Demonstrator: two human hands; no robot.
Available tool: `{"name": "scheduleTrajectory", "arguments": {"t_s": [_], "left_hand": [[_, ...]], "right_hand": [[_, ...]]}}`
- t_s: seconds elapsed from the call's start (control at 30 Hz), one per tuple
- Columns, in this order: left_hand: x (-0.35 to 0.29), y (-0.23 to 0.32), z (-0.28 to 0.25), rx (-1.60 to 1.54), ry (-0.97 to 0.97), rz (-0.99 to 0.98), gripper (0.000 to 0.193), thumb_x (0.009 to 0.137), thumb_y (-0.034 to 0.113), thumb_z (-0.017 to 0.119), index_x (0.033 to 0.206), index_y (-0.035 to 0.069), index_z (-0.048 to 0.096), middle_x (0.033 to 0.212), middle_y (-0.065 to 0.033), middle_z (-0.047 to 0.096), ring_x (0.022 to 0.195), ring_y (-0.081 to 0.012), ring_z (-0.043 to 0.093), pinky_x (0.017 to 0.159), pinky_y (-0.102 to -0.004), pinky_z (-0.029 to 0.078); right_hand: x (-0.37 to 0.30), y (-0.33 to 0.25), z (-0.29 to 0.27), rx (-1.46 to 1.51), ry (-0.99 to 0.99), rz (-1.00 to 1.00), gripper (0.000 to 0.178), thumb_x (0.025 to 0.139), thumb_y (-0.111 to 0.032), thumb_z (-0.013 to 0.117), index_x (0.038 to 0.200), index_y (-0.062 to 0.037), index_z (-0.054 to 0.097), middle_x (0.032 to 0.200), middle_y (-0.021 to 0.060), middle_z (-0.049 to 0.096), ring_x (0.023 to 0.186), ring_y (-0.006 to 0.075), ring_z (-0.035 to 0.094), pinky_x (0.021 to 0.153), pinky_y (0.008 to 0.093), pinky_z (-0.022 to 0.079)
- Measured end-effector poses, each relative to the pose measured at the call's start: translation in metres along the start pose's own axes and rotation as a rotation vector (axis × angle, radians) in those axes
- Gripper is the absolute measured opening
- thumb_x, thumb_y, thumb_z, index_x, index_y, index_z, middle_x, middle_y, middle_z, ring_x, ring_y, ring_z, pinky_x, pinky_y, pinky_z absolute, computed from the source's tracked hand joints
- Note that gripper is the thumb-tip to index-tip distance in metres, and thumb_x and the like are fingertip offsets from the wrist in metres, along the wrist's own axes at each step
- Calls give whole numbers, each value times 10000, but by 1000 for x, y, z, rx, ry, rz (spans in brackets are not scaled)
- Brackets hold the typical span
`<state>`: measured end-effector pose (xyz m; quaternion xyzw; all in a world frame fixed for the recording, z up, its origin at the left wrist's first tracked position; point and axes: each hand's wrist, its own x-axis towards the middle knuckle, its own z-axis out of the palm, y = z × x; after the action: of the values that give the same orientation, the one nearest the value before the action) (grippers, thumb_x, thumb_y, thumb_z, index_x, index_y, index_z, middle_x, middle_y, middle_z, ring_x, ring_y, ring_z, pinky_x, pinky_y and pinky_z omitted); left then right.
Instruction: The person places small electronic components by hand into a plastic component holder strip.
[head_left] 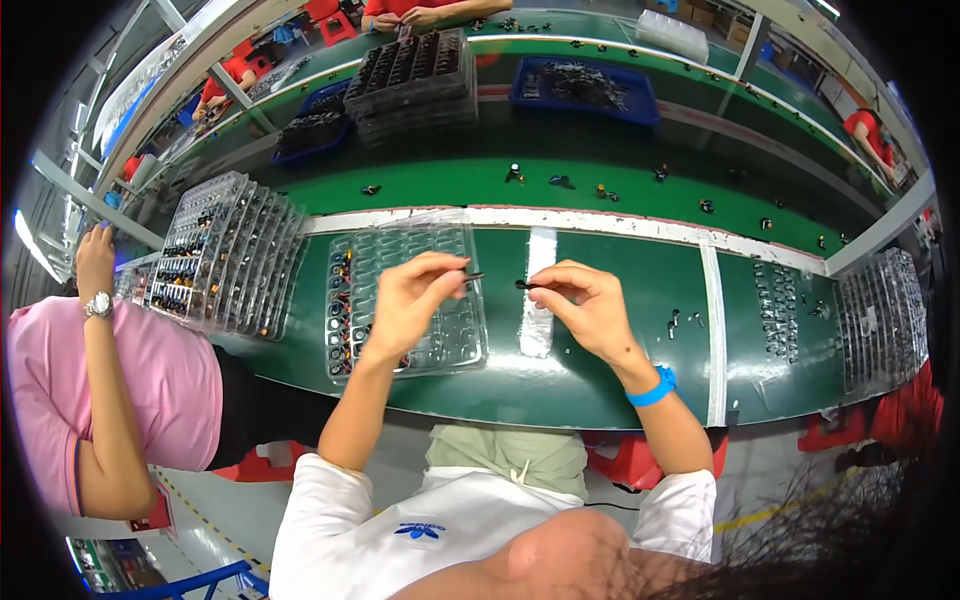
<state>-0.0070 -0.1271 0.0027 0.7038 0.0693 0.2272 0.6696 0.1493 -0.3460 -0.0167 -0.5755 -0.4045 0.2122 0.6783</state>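
- Head view, left of centre: left hand [412, 303] pinches 1 small dark piece [474, 276] between thumb and fingers.
- Right of centre: right hand [588, 305], fingertips together, pinches 1 small black part [522, 285].
- Centre-left: clear tray [452, 338], partly filled.

Pink-shirted co-worker [130, 370] at left, silver wristwatch [98, 304]. Past green conveyor belt [430, 187]: blue bin [645, 107] of dark parts [580, 85], near stacked clear trays [420, 118]. Red plastic stool [622, 460] low, right of centre.
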Motion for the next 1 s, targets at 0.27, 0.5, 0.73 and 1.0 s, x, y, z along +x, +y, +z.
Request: {"name": "scheduleTrajectory", "arguments": {"t_s": [0.27, 0.5, 0.73, 1.0], "left_hand": [[18, -41, 52, -431, -51, -155, 231, 1034, 80, 655, 1234, -33, 680, 1086, -110, 739, 922, -180, 710, 884, -323, 589], [11, -45, 55, -495, -89, -180, 240, 1035, 65, 648, 1241, -55, 674, 1106, -137, 734, 937, -183, 719, 885, -327, 602], [7, -47, 51, -496, -91, -149, 217, 1044, 50, 625, 1233, -47, 671, 1103, -143, 736, 930, -183, 720, 872, -328, 599], [4, -40, 55, -426, -78, -118, 216, 994, -5, 677, 1205, -51, 678, 1072, -116, 722, 941, -171, 712, 873, -301, 590]], "right_hand": [[6, 0, -1, -228, 161, -333, 160, 869, 31, 772, 1028, 14, 776, 1139, 141, 755, 978, 226, 731, 834, 314, 586], [5, 3, -4, -251, 81, -291, 184, 876, 52, 750, 1052, 9, 779, 1061, 139, 774, 965, 245, 752, 845, 327, 597], [5, 1, 0, -307, 64, -312, 172, 867, 44, 763, 1037, 18, 781, 1027, 147, 777, 896, 249, 758, 769, 331, 607], [3, 2, -1, -329, 54, -315, 178, 865, 45, 765, 1039, 12, 782, 1025, 141, 771, 883, 245, 752, 753, 324, 604]]}}
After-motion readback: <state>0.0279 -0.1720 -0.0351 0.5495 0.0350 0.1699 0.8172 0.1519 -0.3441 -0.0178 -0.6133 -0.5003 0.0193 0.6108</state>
